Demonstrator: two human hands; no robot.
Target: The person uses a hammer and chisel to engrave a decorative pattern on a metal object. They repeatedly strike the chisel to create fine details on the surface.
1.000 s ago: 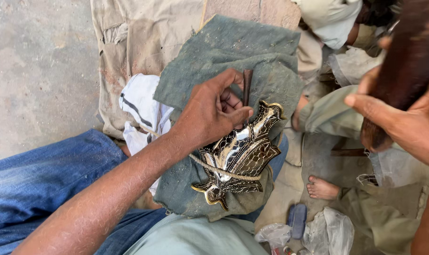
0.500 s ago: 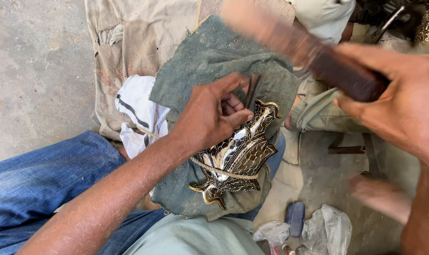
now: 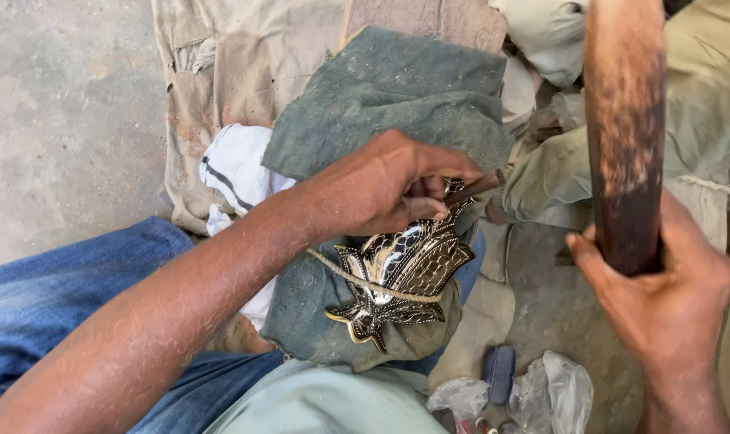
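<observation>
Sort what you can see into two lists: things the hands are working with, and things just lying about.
In use:
left hand pinching a thin punch
right hand gripping a dark wooden mallet
fish-shaped metal plaque, tied by cord over grey-green cloth

Lying about:
white striped rag
clear plastic bags
small dark blue object

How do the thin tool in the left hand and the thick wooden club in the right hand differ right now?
The slim dark metal tool is thin and mostly hidden in the left hand; the thick brown wooden club is far bulkier and plainly visible. The tool's tip rests at the ornate black-and-gold metal plaque; the club stands raised in the right hand, clear of it. Each is gripped by one hand.
</observation>
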